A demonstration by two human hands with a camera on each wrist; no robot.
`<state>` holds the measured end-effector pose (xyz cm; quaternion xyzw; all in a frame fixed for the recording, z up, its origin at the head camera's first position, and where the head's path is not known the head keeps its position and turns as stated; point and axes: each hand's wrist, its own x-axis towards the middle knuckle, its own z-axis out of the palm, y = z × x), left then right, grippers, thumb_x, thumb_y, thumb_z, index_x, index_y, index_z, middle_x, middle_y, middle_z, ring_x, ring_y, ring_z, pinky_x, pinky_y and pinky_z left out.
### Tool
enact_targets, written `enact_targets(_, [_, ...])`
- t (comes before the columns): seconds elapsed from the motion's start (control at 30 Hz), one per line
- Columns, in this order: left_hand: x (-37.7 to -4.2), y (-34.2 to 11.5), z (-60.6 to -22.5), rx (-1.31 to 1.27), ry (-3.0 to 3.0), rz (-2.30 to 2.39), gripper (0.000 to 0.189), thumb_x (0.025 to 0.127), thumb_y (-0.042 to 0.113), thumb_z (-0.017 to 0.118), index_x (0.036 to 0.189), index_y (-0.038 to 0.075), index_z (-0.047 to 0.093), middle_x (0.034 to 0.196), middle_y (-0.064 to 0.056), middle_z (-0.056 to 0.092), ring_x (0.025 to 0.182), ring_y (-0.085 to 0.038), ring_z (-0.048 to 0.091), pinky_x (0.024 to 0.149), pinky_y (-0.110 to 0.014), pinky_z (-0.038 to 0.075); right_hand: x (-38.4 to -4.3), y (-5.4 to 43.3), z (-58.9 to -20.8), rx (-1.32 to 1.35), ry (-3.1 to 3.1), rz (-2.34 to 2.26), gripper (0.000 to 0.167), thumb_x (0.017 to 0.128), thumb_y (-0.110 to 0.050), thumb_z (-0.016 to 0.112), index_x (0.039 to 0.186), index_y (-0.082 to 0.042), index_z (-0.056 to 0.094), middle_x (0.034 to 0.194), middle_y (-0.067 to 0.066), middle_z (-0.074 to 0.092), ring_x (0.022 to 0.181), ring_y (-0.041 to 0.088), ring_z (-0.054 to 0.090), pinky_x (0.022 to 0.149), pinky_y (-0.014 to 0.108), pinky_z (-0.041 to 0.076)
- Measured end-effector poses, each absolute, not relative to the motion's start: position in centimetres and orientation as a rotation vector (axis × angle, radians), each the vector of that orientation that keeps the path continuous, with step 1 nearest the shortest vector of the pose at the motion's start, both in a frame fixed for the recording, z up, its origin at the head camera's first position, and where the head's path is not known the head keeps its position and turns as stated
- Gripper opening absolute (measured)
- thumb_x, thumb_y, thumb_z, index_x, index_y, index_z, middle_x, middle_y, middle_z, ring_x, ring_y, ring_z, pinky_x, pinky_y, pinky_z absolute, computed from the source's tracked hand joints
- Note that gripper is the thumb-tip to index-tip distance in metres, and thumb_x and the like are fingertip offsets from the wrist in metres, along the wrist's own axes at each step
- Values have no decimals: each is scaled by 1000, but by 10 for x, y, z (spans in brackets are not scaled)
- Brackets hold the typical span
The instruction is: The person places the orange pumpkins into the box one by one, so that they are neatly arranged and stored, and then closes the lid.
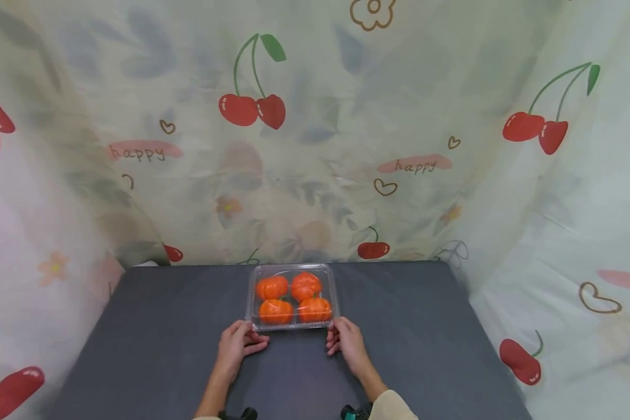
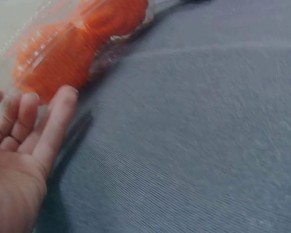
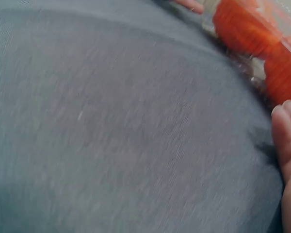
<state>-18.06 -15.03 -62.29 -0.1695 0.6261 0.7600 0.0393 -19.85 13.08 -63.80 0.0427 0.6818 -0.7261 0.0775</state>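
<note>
A clear plastic box [image 1: 292, 327] with a lid sits at the far middle of the table. Inside are several orange, ribbed pumpkins [image 1: 276, 312], some with a bit of green stem. At its front left corner my left hand [image 1: 233, 347] pinches the edge, the lower fingers stretched out beneath. My right hand [image 1: 350, 345] pinches the front right corner, its other fingers loosely bent. The left wrist view shows pumpkins [image 2: 58, 63] through the plastic just beyond the fingertips; the thumb is mostly cut off. Only part of the right hand [image 3: 289, 138] shows in the right wrist view.
A dark grey cloth covers the table [image 1: 409, 326]. Behind and at both sides hangs a pale curtain [image 1: 315, 175] printed with cherries, hearts and flowers. The box stands close to the table's back edge. Dark devices [image 1: 356, 412] are worn at the wrists.
</note>
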Motion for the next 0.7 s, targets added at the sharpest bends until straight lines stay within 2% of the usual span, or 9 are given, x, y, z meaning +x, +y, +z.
enact_targets(0.37, [-179,-153,-637,-494,1884,2445,20,102,7,47,83,3,54,73,-5,67,78,-17,75,77,-36,65,-199,135,-640,142,2042,-2141,30,105,-17,50,99,12,56,70,1,57,57,11,57,49,25,54])
enact_targets(0.7, [-177,-153,-638,-500,1877,2440,17,102,8,50,88,1,56,76,-5,67,80,-16,75,78,-35,64,-203,142,-641,133,1971,-2111,21,105,-18,49,91,-5,56,72,-2,54,58,9,53,50,21,48])
